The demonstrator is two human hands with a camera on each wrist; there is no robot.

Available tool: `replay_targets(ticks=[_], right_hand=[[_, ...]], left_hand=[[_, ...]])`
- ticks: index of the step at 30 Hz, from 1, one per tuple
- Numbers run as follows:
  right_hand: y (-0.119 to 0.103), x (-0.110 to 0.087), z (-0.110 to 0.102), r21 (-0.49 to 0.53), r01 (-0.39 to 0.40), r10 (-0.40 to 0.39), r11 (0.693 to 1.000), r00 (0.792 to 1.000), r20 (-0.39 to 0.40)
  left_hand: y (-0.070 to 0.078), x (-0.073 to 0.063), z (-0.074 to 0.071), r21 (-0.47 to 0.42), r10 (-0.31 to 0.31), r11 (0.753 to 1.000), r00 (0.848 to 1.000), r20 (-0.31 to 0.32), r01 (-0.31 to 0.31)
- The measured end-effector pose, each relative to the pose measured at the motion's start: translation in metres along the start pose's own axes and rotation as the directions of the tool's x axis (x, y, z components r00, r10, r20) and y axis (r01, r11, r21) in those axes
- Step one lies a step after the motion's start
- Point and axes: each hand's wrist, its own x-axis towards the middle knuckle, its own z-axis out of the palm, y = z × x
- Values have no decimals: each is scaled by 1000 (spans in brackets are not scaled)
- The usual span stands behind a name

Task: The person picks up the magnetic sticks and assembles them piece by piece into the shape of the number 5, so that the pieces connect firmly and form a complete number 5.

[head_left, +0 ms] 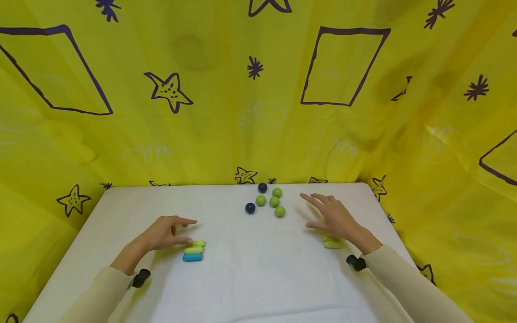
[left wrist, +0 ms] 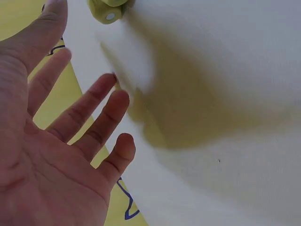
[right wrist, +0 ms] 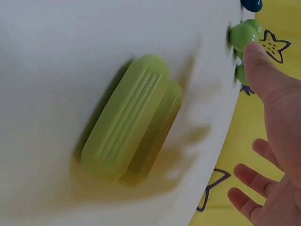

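Observation:
My left hand point(head_left: 164, 232) hovers at the left with thumb and fingers spread, holding nothing. Its thumb tip overlaps a row of small ridged bars: two yellow-green bars point(head_left: 194, 250) and a blue bar point(head_left: 192, 257) nearest me. In the left wrist view, the ends of green bars point(left wrist: 107, 11) show at the top edge. On the right, my right hand point(head_left: 335, 218) is raised with loosely extended fingers and nothing in it. Beneath it lie two green bars point(right wrist: 126, 115) side by side, partly hidden by the hand in the head view.
Several green balls point(head_left: 280, 211) and two dark blue balls point(head_left: 250, 207) cluster at the table's back middle, left of my right hand. A white cloth covers the table point(head_left: 250, 278). Yellow patterned curtains point(head_left: 210, 134) enclose its back and sides.

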Motion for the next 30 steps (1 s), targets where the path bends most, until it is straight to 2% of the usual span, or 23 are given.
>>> replay_targets(ticks=[5,10,16,25,30], right_hand=[[-14,12,9,113,-40,33,993,998,62],[-29,23,19,209,-44,31,977,997,65],[-39,37,34,302,-62,47,951,997,56],[-49,49,51,307,-65,71,950,997,-11],[-54,51,55,315,-90,95,945,995,-2]], left_hand=[[-5,4,4,-79,11,997,1000,26,-9],[-5,5,11,-118,11,993,999,35,-6],[-4,5,19,-127,23,992,1000,13,-21],[0,8,18,-131,4,991,999,33,0],[3,8,19,-124,15,992,999,52,-9]])
